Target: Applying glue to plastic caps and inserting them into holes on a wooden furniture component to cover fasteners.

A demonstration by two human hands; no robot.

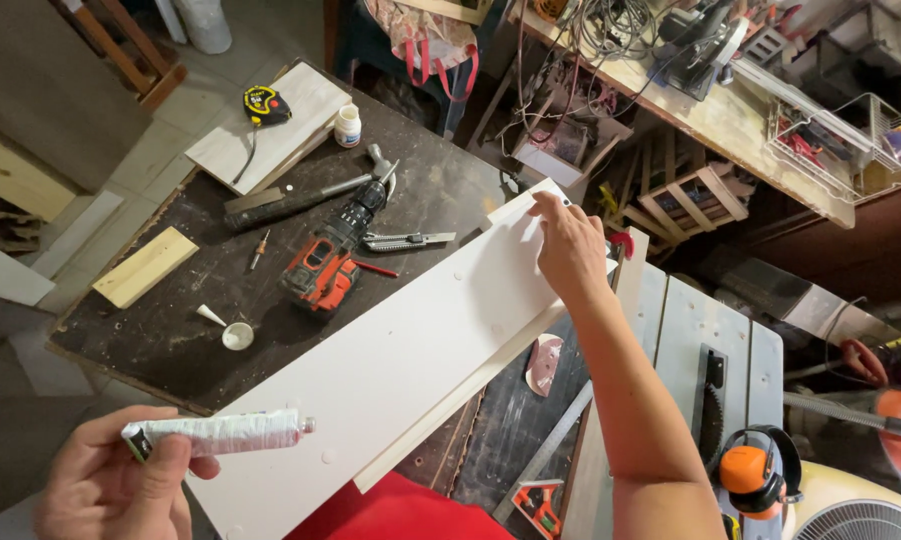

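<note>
My left hand (120, 480) holds a rolled-up metal tube (220, 434), nozzle pointing right, just off the near end of a long white board (410, 350). The board lies slanted across a dark workbench (180, 330). My right hand (570, 245) rests flat on the board's far end, fingers pressing the top edge. A thinner pale strip runs along the board's right side.
On the bench lie a red cordless drill (325, 260), a utility knife (405, 240), a hammer (300, 195), a tape measure (265, 103), a small white bottle (347, 125), a wood block (145, 266) and a white funnel (232, 332). A table saw (705, 370) and orange earmuffs (760, 470) stand right.
</note>
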